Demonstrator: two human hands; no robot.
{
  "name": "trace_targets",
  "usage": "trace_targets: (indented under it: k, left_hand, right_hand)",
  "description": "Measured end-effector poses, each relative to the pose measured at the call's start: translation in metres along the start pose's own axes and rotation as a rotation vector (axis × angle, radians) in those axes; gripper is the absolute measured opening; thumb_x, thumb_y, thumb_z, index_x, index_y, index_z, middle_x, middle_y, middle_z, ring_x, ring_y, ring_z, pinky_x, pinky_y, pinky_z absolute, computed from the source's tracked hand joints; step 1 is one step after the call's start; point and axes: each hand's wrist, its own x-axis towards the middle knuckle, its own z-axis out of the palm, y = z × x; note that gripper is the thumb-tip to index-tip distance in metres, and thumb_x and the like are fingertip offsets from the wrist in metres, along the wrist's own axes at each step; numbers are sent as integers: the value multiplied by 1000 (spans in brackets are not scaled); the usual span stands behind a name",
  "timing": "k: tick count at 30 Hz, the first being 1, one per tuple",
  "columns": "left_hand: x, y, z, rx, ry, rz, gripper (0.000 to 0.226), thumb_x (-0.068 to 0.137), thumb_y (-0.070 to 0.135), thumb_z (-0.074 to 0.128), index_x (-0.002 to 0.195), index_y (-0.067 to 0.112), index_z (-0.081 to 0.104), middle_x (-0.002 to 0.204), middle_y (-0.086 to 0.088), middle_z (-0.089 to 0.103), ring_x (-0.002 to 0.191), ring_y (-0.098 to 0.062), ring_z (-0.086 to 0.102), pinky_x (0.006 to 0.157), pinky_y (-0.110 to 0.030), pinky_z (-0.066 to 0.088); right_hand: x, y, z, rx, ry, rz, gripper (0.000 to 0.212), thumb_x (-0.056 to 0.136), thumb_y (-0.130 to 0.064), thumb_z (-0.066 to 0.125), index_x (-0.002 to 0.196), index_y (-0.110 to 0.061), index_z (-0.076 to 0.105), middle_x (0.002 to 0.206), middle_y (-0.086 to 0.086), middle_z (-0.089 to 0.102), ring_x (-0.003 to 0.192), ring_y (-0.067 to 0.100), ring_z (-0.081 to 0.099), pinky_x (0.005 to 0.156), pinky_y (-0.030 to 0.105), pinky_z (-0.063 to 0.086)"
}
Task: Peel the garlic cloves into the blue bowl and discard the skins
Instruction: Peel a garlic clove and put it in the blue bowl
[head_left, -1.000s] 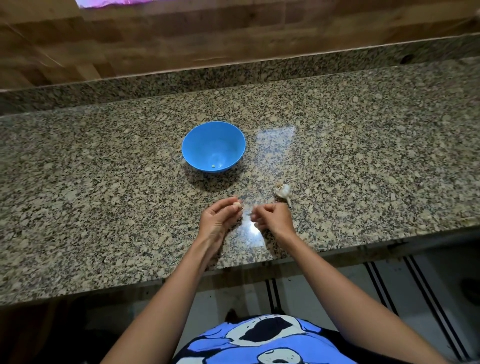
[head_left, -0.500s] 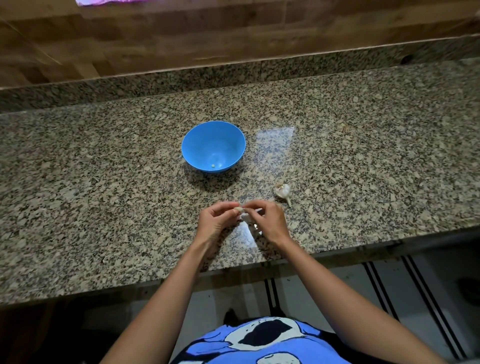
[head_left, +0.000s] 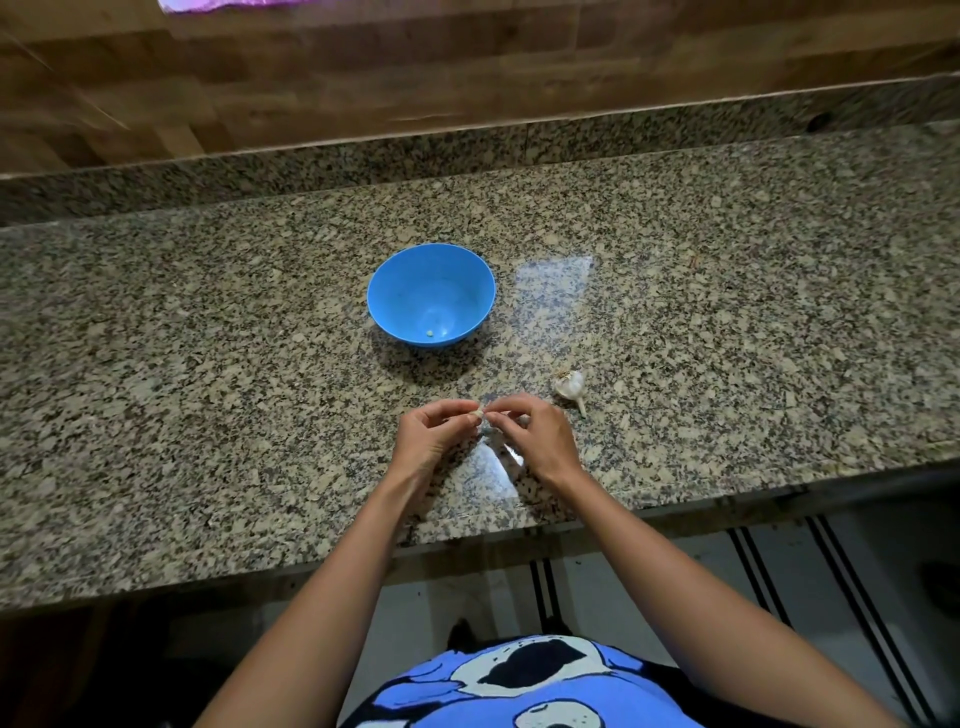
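A blue bowl (head_left: 431, 293) stands on the speckled granite counter (head_left: 208, 395), with one small pale peeled piece (head_left: 429, 332) at its bottom. Nearer the counter's front edge, my left hand (head_left: 434, 434) and my right hand (head_left: 535, 434) meet fingertip to fingertip. Between them they pinch a small pale garlic clove (head_left: 475, 414), mostly covered by the fingers. The rest of the garlic bulb (head_left: 570, 385), with its short stem, lies on the counter just right of my right hand.
A raised granite ledge (head_left: 467, 150) and a wooden wall run along the back. The counter's front edge (head_left: 675, 512) passes under my forearms, with the floor below it.
A second ago my hands were a little apart near the front edge. They have come together, moved slightly toward the bowl, and now pinch the clove between their fingertips.
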Motion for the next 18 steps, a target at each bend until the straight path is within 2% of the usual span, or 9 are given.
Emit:
trace_targets:
  k: [7, 10, 13, 15, 18]
  left_hand:
    - [-3, 4, 6, -41, -2, 46, 23, 76, -3, 71, 97, 5, 69, 95, -13, 72, 87, -22, 69, 79, -27, 57]
    - [-2, 0, 10, -70, 61, 55, 26, 77, -5, 70, 102, 1, 68, 96, -14, 72, 87, -22, 70, 76, -25, 58]
    - [-1, -4, 14, -98, 102, 49, 30, 76, -4, 71, 105, 1, 68, 99, -14, 72, 93, -25, 69, 82, -30, 57]
    - [-1, -5, 15, -106, 115, 41, 30, 75, -4, 72, 104, 2, 69, 99, -14, 72, 94, -27, 69, 85, -33, 56]
    - [0, -3, 15, -134, 116, 14, 28, 73, -5, 72, 101, 2, 70, 98, -16, 72, 93, -29, 69, 85, -35, 56]
  right_hand:
    - [2, -4, -1, 71, 22, -15, 17, 81, -28, 70, 95, -18, 73, 89, -5, 72, 76, 5, 65, 66, 20, 53]
    - [3, -3, 3, 9, 54, -38, 20, 82, -25, 70, 99, -14, 73, 92, -1, 73, 79, 9, 67, 72, 26, 56]
    - [3, -5, 5, -58, 58, -65, 23, 83, -23, 69, 103, -11, 71, 96, 2, 72, 81, 12, 67, 74, 29, 56]
    - [3, -5, 5, -37, 59, -60, 23, 83, -22, 68, 104, -11, 71, 97, 3, 72, 84, 13, 67, 75, 28, 56]
    - [3, -5, 2, 63, 31, -22, 22, 83, -21, 68, 102, -11, 71, 98, 3, 72, 87, 11, 67, 75, 20, 54]
